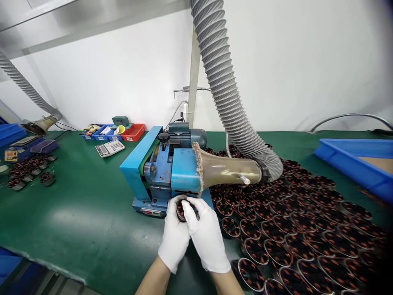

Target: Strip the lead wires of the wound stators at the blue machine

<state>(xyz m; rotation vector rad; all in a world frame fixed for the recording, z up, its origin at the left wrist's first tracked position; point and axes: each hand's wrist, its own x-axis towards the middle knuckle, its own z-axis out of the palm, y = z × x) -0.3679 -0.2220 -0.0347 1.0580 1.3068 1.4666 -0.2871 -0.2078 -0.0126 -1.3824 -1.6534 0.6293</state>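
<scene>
Between my white-gloved hands is a motor stator (pixel 180 212), a round ring with dark and copper windings. My left hand (pixel 174 233) grips its left side, and my right hand (pixel 204 229) closes on its right side with the thumb over the front. Both hands are at the front of a blue belt-driven machine (pixel 184 170), just below its light-blue cover. Whether the stator touches the machine is hidden by my fingers. A tan funnel-shaped hood (pixel 229 169) joins the machine's right side to a grey ribbed hose (pixel 221 73).
Many similar stators (pixel 276 229) cover the green table (pixel 76 229) on the right. A blue tray (pixel 362 159) stands behind them. At the back left are a calculator (pixel 109 148), a red bin (pixel 134 132), and more stators (pixel 27 170) under a second hose (pixel 27 86).
</scene>
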